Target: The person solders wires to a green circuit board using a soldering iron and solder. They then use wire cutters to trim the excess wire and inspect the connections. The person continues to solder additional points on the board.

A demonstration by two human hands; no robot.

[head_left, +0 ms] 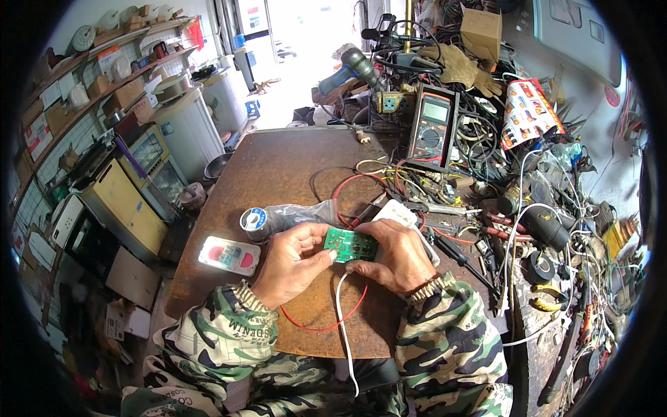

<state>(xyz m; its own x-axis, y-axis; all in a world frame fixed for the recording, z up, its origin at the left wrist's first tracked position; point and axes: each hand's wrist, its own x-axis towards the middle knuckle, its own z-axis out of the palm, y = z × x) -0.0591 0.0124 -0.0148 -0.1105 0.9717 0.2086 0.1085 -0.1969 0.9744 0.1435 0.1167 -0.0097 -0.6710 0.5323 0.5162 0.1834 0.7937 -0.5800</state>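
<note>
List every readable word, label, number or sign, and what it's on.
Left sleeve: lettering, not copied here.
Round blue-and-white label, beside the plastic bag: too small.
Multimeter: dial markings too small.
Red-and-white packaging: print too blurred.
Green circuit board: any markings too small.
Shelf box, far left: too small.

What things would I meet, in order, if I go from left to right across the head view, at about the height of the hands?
White rectangular plastic case with red patches, bare left hand, green rectangular circuit board, bare right hand, round black tape roll.
</note>
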